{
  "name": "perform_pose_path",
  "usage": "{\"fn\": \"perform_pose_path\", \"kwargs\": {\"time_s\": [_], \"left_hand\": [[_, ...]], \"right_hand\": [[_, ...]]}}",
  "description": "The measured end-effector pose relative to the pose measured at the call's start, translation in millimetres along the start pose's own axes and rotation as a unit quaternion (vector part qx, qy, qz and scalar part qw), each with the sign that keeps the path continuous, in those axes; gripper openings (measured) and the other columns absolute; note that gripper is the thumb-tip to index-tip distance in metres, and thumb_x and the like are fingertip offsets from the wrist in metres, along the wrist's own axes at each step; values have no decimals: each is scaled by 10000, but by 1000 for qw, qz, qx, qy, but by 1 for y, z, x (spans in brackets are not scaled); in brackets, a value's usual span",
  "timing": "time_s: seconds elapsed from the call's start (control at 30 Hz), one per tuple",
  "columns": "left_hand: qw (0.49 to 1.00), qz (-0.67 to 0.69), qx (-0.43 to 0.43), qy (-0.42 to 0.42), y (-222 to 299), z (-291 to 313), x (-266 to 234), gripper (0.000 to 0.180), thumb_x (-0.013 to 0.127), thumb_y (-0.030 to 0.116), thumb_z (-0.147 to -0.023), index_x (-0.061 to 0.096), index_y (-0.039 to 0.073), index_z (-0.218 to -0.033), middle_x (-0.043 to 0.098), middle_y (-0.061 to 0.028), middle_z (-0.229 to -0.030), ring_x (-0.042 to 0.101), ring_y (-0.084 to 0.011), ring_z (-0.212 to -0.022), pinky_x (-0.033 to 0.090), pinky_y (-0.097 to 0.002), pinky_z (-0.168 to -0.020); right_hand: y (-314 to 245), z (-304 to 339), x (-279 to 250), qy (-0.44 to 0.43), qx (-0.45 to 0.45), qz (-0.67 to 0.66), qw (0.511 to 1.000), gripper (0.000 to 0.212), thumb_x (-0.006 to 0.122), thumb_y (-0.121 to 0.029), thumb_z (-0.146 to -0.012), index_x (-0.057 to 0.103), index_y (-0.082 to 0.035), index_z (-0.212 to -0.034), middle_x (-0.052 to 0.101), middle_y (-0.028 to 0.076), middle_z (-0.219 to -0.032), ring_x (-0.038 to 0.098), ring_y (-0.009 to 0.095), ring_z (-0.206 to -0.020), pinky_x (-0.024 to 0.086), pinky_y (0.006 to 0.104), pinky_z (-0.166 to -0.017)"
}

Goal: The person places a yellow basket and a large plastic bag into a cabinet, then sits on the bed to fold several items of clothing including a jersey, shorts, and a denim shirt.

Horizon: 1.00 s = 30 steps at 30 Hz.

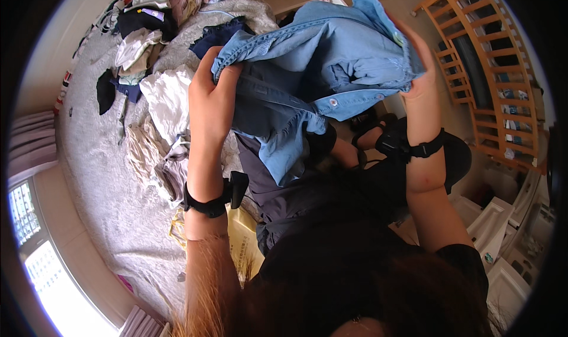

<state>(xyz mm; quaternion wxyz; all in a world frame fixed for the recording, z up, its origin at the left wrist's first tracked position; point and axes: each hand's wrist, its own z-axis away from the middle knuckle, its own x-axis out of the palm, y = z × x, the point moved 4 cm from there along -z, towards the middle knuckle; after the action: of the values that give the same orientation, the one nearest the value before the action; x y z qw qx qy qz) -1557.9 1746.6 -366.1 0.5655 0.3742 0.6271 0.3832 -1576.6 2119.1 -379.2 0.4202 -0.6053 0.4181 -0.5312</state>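
Note:
I hold a light blue denim shirt (pixel 331 59) with white snap buttons up in front of me over a grey bed (pixel 100 177). My left hand (pixel 210 91) grips its left edge near the collar. My right hand (pixel 417 65) clutches its right side, fingers partly buried in the cloth. Both wrists carry black strapped bands. The shirt hangs bunched and folded between the hands, its lower part draping toward my lap.
Several crumpled clothes lie on the bed: a white garment (pixel 168 97), beige pieces (pixel 145 150), dark items (pixel 145 20). A yellow bag (pixel 245 242) rests by my left arm. A wooden crib (pixel 491 65) stands at the right, white drawers (pixel 503 236) below it.

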Motion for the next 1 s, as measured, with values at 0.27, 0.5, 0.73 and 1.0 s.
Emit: {"fn": "perform_pose_path", "kwargs": {"time_s": [0.27,0.5,0.73,1.0], "left_hand": [[996,19,65,61,50,-1,-20,464,604,-60,-960,553,-6,-1418,688,-209,-1409,680,-247,-1252,530,-372,-1100],[983,-25,151,99,102,18,-23,380,679,36,-1049,595,0,-1418,691,-125,-1375,643,-212,-1296,460,-372,-1213],[999,17,22,25,97,38,-16,243,706,218,-1191,737,-21,-1223,740,-39,-1033,653,-136,-1012,530,-309,-949],[939,231,97,-237,40,29,-90,1020,989,401,-816,581,-143,-1577,697,-249,-1520,689,-336,-1396,497,-449,-1249]], "right_hand": [[-65,2,-35,-137,-95,24,986,816,837,-340,-1107,514,100,-1713,644,253,-1638,691,319,-1477,576,440,-1245],[-115,19,-28,-11,4,53,999,409,813,-135,-1105,764,97,-1438,810,143,-1363,796,201,-1234,624,331,-1109],[-135,44,7,-5,-6,-59,998,270,731,-10,-1108,810,68,-1354,834,171,-1319,836,218,-1153,664,334,-1073],[-138,14,6,-12,-54,-20,998,289,731,-72,-1130,730,46,-1394,796,179,-1341,801,237,-1213,643,369,-1091]]}}
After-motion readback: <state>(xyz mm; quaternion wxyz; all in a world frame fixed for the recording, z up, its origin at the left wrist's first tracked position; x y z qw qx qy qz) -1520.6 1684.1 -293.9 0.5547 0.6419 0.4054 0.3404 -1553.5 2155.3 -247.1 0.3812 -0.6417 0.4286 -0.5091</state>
